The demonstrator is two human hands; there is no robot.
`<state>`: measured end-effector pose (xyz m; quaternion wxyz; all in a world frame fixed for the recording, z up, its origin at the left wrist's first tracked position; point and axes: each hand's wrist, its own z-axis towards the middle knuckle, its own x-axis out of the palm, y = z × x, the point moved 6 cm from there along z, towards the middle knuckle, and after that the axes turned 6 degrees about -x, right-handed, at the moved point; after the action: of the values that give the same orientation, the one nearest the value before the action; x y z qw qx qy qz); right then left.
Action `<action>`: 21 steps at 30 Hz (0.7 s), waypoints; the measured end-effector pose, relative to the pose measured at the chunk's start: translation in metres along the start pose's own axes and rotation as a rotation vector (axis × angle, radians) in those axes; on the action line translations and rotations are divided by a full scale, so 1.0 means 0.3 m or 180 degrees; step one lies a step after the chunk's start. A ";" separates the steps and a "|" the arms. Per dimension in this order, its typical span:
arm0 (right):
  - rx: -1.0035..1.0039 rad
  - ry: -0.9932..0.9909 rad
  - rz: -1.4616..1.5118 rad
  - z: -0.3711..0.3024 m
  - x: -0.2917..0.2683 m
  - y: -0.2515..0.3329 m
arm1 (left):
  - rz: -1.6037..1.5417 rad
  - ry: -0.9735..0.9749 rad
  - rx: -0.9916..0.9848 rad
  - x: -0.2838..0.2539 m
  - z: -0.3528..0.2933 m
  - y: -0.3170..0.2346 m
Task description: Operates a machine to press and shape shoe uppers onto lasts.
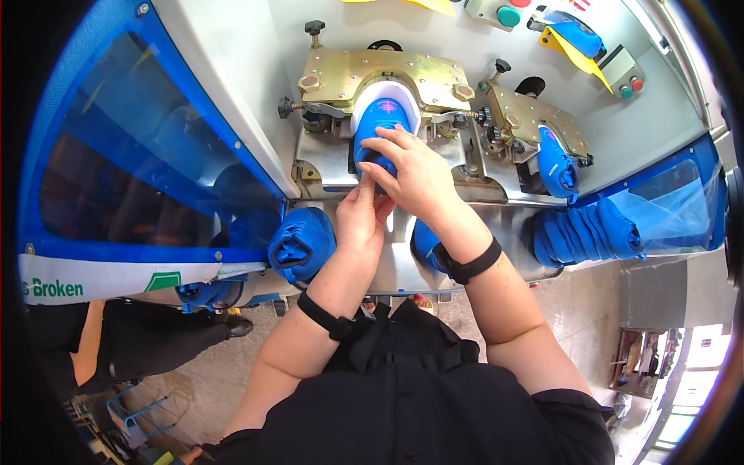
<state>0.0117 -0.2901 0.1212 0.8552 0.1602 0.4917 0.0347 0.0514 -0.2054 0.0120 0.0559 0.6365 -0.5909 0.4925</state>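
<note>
A blue shoe upper (373, 122) sits with its toe inside the white U-shaped mould of a brass-coloured clamp plate (387, 71). A pink mark shows on its toe. My right hand (415, 167) lies over the upper from the right, fingers bent round its top and near end. Below it, my left hand (360, 217) is closed at the upper's near end; its fingertips are partly hidden behind my right hand. At the right-hand station, a second blue upper (555, 167) rests with its toe under another clamp plate (535, 116).
Blue uppers lie on the metal ledge: one (301, 244) left of my left forearm, another (425, 242) partly behind my right wrist, and a row of several (585, 232) at right. Button boxes (500, 12) are on the back wall. A blue-framed window panel (155, 155) stands left; another person (147, 341) is beyond it.
</note>
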 end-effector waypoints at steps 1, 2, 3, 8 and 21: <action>0.0000 0.0016 0.0008 -0.004 0.001 -0.001 | 0.0007 0.0003 0.0058 -0.001 -0.002 0.000; -0.0001 0.0029 0.0027 -0.009 0.002 -0.003 | 0.0016 0.0001 0.0114 -0.004 -0.005 0.001; -0.0008 0.0034 0.0042 -0.011 -0.001 -0.005 | 0.0012 -0.0010 0.0114 -0.007 -0.002 0.005; -0.0126 0.0273 -0.0017 -0.018 0.000 -0.029 | 0.0128 0.0224 0.0287 -0.024 0.051 0.022; 0.0212 0.1291 0.0288 -0.813 0.020 -0.257 | 0.0611 -0.0019 0.0526 -0.061 0.051 0.009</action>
<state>-0.2006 -0.3034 -0.0209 0.7305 0.1999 0.6470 0.0883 0.0612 -0.2036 -0.0098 -0.0460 0.5810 -0.6067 0.5407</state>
